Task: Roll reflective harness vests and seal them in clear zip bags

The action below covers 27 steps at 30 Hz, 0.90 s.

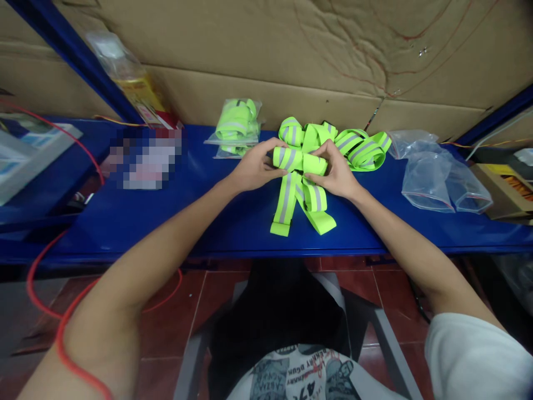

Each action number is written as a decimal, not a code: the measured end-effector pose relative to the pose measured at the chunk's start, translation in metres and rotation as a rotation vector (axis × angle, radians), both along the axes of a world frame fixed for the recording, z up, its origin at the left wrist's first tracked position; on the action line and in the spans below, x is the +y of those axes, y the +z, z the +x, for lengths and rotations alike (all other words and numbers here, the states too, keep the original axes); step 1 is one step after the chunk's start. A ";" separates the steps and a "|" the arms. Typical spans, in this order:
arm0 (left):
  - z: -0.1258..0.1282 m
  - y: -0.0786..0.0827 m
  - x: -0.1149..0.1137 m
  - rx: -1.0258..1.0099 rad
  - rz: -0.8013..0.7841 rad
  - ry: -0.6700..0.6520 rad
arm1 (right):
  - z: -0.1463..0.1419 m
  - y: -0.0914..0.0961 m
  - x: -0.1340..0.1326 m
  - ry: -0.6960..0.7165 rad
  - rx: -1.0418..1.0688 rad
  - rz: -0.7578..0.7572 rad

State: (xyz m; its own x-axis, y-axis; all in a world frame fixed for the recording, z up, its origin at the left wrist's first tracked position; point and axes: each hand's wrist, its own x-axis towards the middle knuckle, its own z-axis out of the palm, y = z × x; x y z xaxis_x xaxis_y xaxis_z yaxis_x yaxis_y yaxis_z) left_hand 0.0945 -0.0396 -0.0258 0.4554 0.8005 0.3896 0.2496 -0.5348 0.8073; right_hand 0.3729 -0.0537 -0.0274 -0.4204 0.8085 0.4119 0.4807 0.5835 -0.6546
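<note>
Between my hands is a neon yellow reflective strap (288, 159) with a grey stripe, folded into rolls. My left hand (259, 165) grips its left roll between thumb and fingers. On the other side, my right hand (336, 171) pinches the right roll (315, 164). Loose strap ends (285, 206) hang from the rolls toward me onto the blue table. Just behind lie more coiled reflective straps (361, 149), bunched against the cardboard. To the left, a clear bag of folded straps (236, 122) rests on another bagged one.
Clear empty plastic bags (433, 172) lie on the right of the blue table (200, 222), beside an open cardboard box (510, 191). A bottle with a yellow label (135, 83) stands back left. A red hose (66, 333) loops over my left arm. Cardboard (233, 50) walls the back.
</note>
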 end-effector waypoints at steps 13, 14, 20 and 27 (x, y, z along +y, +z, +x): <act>0.001 -0.003 -0.004 0.061 0.301 0.151 | 0.001 0.017 -0.004 0.203 0.129 -0.274; -0.001 -0.004 -0.001 0.069 0.300 0.118 | 0.002 0.017 -0.003 0.206 0.120 -0.259; -0.024 0.006 0.009 0.226 0.086 -0.194 | 0.010 0.014 0.002 0.246 0.085 -0.150; -0.013 0.001 0.006 0.015 -0.063 -0.132 | 0.017 0.008 0.010 0.158 -0.012 -0.131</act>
